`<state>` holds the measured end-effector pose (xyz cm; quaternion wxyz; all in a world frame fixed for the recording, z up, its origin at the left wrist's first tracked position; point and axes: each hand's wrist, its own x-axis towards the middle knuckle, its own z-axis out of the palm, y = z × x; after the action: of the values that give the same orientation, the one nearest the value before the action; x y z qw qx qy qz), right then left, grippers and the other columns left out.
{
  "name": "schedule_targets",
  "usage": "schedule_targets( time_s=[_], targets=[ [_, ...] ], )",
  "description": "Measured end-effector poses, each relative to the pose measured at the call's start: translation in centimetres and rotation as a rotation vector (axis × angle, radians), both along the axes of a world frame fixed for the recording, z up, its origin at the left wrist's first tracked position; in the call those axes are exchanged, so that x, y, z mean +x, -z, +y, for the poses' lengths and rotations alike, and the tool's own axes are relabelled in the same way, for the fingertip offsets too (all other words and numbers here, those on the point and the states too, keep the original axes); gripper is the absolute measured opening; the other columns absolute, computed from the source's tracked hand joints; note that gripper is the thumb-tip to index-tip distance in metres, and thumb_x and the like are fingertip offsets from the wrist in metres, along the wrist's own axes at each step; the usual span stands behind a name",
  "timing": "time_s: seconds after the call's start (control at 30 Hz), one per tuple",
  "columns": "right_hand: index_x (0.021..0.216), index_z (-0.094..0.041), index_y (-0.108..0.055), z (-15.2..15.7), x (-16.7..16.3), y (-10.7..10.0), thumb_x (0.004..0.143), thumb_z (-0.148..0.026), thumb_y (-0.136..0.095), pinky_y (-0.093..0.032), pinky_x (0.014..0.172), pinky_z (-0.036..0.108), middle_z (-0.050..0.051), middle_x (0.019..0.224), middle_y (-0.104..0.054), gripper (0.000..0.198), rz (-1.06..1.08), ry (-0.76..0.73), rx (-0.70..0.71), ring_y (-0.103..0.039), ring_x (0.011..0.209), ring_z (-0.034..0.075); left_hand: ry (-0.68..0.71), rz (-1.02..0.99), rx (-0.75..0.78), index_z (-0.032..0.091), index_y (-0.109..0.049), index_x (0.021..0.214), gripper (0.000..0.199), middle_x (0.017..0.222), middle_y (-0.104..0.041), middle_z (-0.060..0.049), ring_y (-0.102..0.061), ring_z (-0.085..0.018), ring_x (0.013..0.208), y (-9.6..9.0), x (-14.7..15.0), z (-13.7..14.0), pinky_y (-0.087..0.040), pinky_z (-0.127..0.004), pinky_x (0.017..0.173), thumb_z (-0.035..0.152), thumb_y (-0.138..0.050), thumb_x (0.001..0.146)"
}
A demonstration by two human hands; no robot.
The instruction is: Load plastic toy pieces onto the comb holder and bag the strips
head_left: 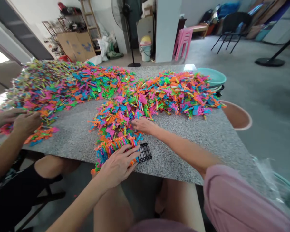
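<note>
The left hand (119, 164) lies palm down over the right end of a row (108, 150) of bright plastic pieces, its fingers stretched out and slightly apart, reaching the edge of a black rack (145, 152); whether they clamp on anything cannot be told. The row sits at the near edge of a speckled stone table (174, 141), its orange, green, blue and pink pieces packed side by side, while the rack's bare grid shows just right of the hand. The right hand (145, 125) reaches into the near side of a loose pile (178, 91), just beyond the row, its fingers bent close together; whether a piece is between them cannot be told. The pile spreads back and to the right across the table, in the same mixed colours. A larger heap (62, 82) covers the far left, and in front of it a co-worker's hands (26, 124) are near a few loose pieces. At the table's right side stand a teal basin (214, 75) and, lower, a pink basin (238, 116). Behind are a fan (126, 11), a bucket (146, 53), pink stools (184, 40) and a black chair (234, 24).
</note>
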<state>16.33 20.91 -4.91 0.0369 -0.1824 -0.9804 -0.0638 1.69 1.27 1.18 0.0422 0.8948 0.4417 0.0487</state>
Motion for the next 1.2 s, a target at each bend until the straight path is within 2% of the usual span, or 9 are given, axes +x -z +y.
schedule_targets(
  time_s=[0.23, 0.37, 0.47, 0.6, 0.7, 0.8, 0.97, 1.1, 1.2],
  targets=[
    [0.102, -0.017, -0.063, -3.6, 7.6, -1.6, 0.089, -0.015, -0.05, -0.041, 0.088, 0.036, 0.011, 0.12, -0.058, 0.018, 0.196, 0.149, -0.224, -0.053, 0.11, 0.024, 0.054, -0.013, -0.023, 0.019, -0.06, 0.123, 0.031, 0.137, -0.058, -0.005, -0.048, -0.027, 0.123, 0.0, -0.7, 0.0, -0.047, -0.044, 0.103, 0.022, -0.051, 0.093],
    [0.095, -0.016, -0.064, -4.9, 9.4, -2.0, 0.087, -0.019, -0.054, -0.042, 0.074, 0.033, 0.01, 0.09, -0.067, 0.013, 0.066, 0.458, -0.441, -0.061, 0.084, 0.023, 0.052, -0.032, -0.018, 0.018, -0.061, 0.122, 0.031, 0.135, -0.059, -0.006, -0.049, -0.028, 0.121, 0.2, -0.7, 0.3, -0.05, -0.045, 0.1, 0.022, -0.052, 0.092],
    [0.085, -0.016, -0.065, -3.6, 9.4, -1.5, 0.08, -0.022, -0.067, -0.042, 0.071, 0.03, 0.01, 0.084, -0.068, 0.008, -0.035, 0.55, -0.576, -0.062, 0.081, 0.023, 0.045, -0.052, -0.013, 0.02, -0.061, 0.122, 0.032, 0.135, -0.059, -0.006, -0.049, -0.028, 0.122, 0.3, -0.7, 0.3, -0.049, -0.046, 0.101, 0.024, -0.052, 0.092],
    [0.092, -0.018, -0.066, -1.6, 11.7, -1.1, 0.07, -0.032, -0.078, -0.044, 0.071, 0.028, 0.009, 0.097, -0.069, 0.029, 0.051, 0.555, -0.579, -0.063, 0.088, 0.022, 0.046, -0.045, -0.023, 0.02, -0.06, 0.124, 0.033, 0.137, -0.058, -0.005, -0.047, -0.027, 0.124, 0.2, -0.9, 0.3, -0.048, -0.046, 0.102, 0.025, -0.051, 0.093],
    [0.076, -0.019, -0.066, -1.8, 14.2, -0.1, 0.056, -0.027, -0.085, -0.044, 0.065, 0.027, 0.004, 0.08, -0.068, 0.029, -0.115, 0.639, -0.589, -0.063, 0.077, 0.021, 0.052, -0.017, -0.042, 0.021, -0.06, 0.124, 0.032, 0.139, -0.056, -0.006, -0.048, -0.027, 0.123, 0.1, -0.8, 0.4, -0.047, -0.046, 0.102, 0.026, -0.05, 0.094],
    [0.061, -0.021, -0.061, -3.1, 15.6, 1.3, 0.059, -0.022, -0.081, -0.042, 0.061, 0.026, 0.001, 0.065, -0.064, 0.02, -0.17, 0.662, -0.629, -0.062, 0.067, 0.018, 0.044, -0.025, -0.052, 0.02, -0.06, 0.123, 0.032, 0.14, -0.056, -0.006, -0.048, -0.027, 0.123, 0.0, -0.7, 0.4, -0.046, -0.047, 0.102, 0.028, -0.05, 0.094],
    [0.08, -0.019, -0.06, -8.3, 14.4, 2.8, 0.07, -0.025, -0.071, -0.047, 0.061, 0.025, 0.001, 0.072, -0.065, 0.016, 0.361, 0.745, -0.808, -0.062, 0.068, 0.016, 0.039, -0.031, -0.071, 0.019, -0.06, 0.123, 0.032, 0.144, -0.051, -0.008, -0.045, -0.027, 0.127, 0.1, -0.7, 0.4, -0.044, -0.046, 0.105, 0.028, -0.049, 0.095],
    [0.108, -0.022, -0.052, -14.6, 9.3, 4.1, 0.077, -0.027, -0.065, -0.055, 0.057, 0.028, 0.0, 0.084, -0.065, 0.034, 0.848, 0.698, -1.216, -0.064, 0.064, 0.014, 0.031, -0.014, -0.076, 0.018, -0.06, 0.121, 0.031, 0.144, -0.051, -0.008, -0.045, -0.027, 0.13, 0.4, -0.8, 0.6, -0.042, -0.046, 0.108, 0.03, -0.048, 0.095],
    [0.106, -0.023, -0.051, -17.7, 5.2, 5.3, 0.083, -0.02, -0.055, -0.059, 0.063, 0.03, 0.002, 0.091, -0.065, 0.024, 1.002, 0.701, -1.332, -0.067, 0.068, 0.014, 0.048, 0.002, -0.096, 0.017, -0.06, 0.117, 0.027, 0.147, -0.047, -0.01, -0.043, -0.026, 0.134, 0.3, -0.7, 0.7, -0.038, -0.047, 0.111, 0.028, -0.048, 0.094]
  ],
)
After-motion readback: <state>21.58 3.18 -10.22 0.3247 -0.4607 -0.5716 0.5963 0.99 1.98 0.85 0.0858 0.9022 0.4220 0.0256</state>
